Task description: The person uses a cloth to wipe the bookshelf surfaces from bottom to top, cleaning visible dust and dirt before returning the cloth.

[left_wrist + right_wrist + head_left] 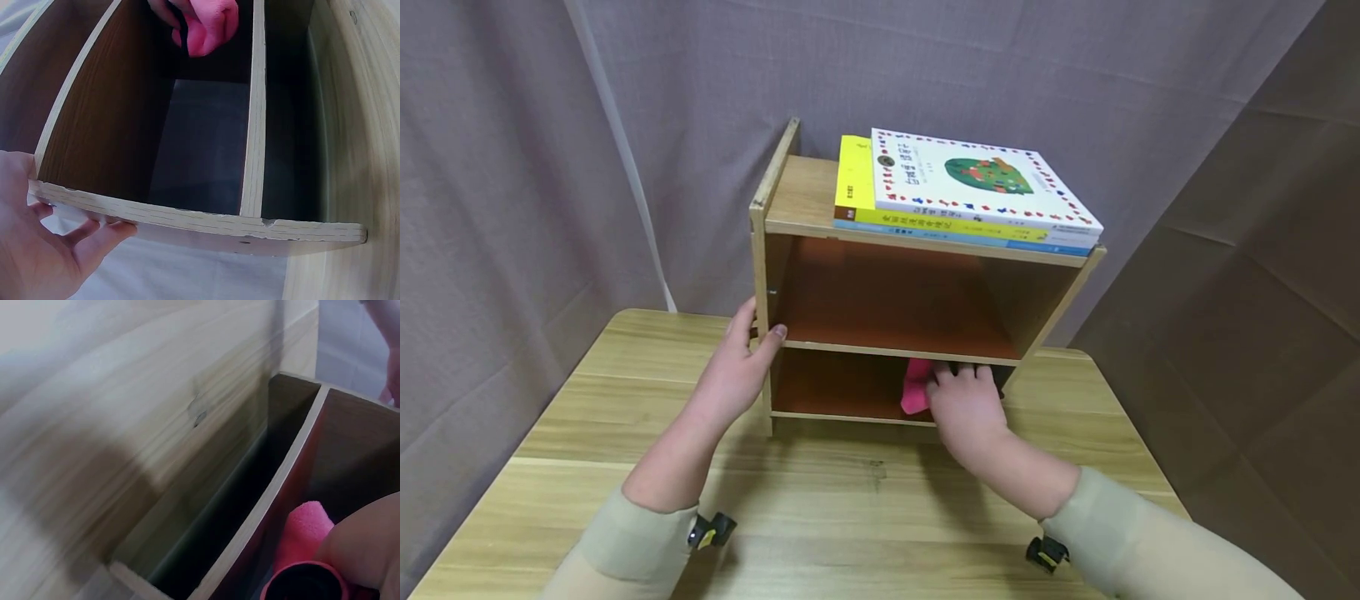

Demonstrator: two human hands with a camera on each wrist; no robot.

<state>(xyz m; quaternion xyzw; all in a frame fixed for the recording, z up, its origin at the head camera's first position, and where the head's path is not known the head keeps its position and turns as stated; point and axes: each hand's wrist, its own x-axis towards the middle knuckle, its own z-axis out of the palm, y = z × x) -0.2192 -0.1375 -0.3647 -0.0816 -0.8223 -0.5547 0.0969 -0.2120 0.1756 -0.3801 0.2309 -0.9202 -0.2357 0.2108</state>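
A small wooden shelf [898, 350] stands on the table. My left hand [741, 367] grips its left side panel, thumb at the front edge and fingers along the outer face; the left wrist view shows the same hand [44, 244] at that panel. Inside the lower compartment, toward its right end, my right hand [970, 408] holds a pink cloth [916, 387]. The cloth [212, 25] bunches by the fingers in the left wrist view. In the right wrist view, a dark round thing with a pink rim [306, 584] lies beside the hand; its kind is unclear. The right fingertips are partly hidden.
Several books lie stacked on the shelf's top, a white book [985, 179] uppermost over a yellow book [853, 179] and a blue book [917, 232]. The wooden table [850, 517] extends in front. Grey curtains [700, 100] hang behind and at the sides.
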